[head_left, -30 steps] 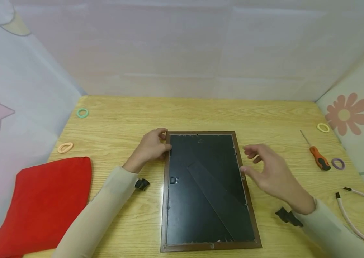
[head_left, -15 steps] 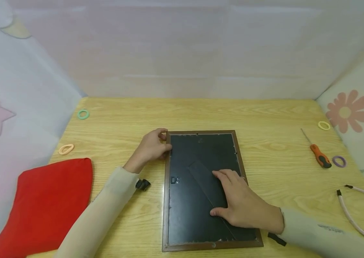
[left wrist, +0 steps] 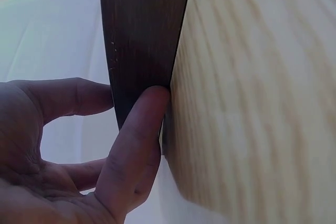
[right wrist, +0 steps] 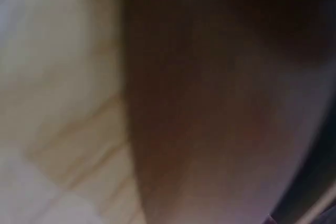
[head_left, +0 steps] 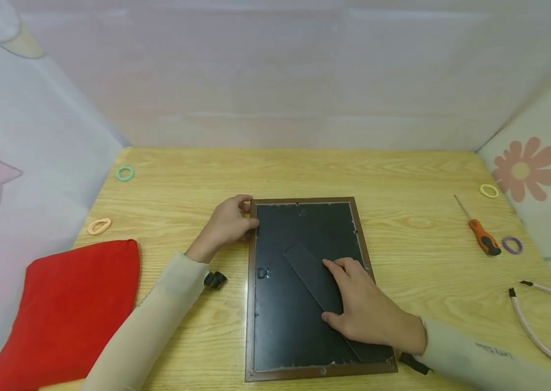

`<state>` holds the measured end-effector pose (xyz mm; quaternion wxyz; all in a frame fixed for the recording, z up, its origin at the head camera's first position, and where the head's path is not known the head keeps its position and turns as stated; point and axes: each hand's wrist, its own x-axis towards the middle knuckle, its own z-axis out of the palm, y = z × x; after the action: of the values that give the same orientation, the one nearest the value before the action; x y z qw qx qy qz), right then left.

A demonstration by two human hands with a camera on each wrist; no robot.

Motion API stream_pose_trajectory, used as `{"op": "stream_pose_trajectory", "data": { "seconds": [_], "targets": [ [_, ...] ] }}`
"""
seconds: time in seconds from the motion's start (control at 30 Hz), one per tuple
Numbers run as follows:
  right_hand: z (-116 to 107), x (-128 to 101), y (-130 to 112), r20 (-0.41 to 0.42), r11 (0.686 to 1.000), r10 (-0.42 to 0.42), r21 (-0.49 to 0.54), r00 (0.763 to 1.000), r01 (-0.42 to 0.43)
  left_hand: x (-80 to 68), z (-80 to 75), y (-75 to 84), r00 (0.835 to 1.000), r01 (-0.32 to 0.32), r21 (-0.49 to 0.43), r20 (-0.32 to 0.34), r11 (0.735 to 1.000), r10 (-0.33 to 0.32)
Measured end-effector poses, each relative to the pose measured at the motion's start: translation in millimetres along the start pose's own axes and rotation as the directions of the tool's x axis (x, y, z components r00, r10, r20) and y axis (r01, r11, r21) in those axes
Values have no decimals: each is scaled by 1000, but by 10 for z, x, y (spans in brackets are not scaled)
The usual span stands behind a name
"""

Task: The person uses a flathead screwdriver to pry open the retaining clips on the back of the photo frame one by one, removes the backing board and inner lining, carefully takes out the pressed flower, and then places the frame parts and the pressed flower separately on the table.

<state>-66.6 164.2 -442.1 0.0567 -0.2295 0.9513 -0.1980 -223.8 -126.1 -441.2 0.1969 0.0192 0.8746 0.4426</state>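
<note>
Since a moment ago, the right hand (head_left: 360, 304) has come down from the air beside the frame and now lies flat on its back. It has hardly shifted in the last half second.

The wooden table (head_left: 402, 179) is the biggest thing. On it, in the middle, the picture frame (head_left: 280, 304) lies face down, with its black back up and its brown rim all around. A red cloth (head_left: 65, 309) lies at the near left corner.

The right hand rests on the black stand strip (head_left: 306, 266) that runs slanted across the back, fingers straight and flat, gripping nothing. The left hand (head_left: 226, 225) holds the far left corner of the frame.

The head view shows both hands but not the left grip up close. The left wrist view does: a thumb (left wrist: 136, 145) presses the brown edge (left wrist: 139, 35) and the fingers curl behind it. The right wrist view is a dark blur, so it tells nothing.

Smaller things lie well apart from the frame: a pink headband (head_left: 544, 326) near right, an orange screwdriver (head_left: 481, 236), and a small black clip (head_left: 214, 279) by the left sleeve. Hair rings lie around: green (head_left: 125, 174), peach (head_left: 99, 225), yellow (head_left: 488, 190) and purple (head_left: 512, 245).
</note>
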Motion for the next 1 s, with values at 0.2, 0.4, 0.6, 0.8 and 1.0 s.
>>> {"op": "stream_pose_trajectory", "data": {
  "seconds": [0.2,0.4,0.6,0.8,1.0],
  "targets": [
    [-3,38,27,35,982,98,156,995,-102,6,-13,-30,1000,-3,-30,11,1000,4],
    [15,23,35,18,973,121,196,992,-122,-4,-27,-79,998,-29,-95,54,995,34],
    [53,0,21,-16,975,124,187,992,-119,6,-27,-150,995,-53,-105,73,993,61],
    [69,-7,12,-29,976,135,176,990,-128,23,-30,-152,997,-26,-161,63,987,37],
    [40,-31,3,-63,978,134,172,989,-121,41,-26,-127,998,-9,-192,63,981,21]
  ]
}}
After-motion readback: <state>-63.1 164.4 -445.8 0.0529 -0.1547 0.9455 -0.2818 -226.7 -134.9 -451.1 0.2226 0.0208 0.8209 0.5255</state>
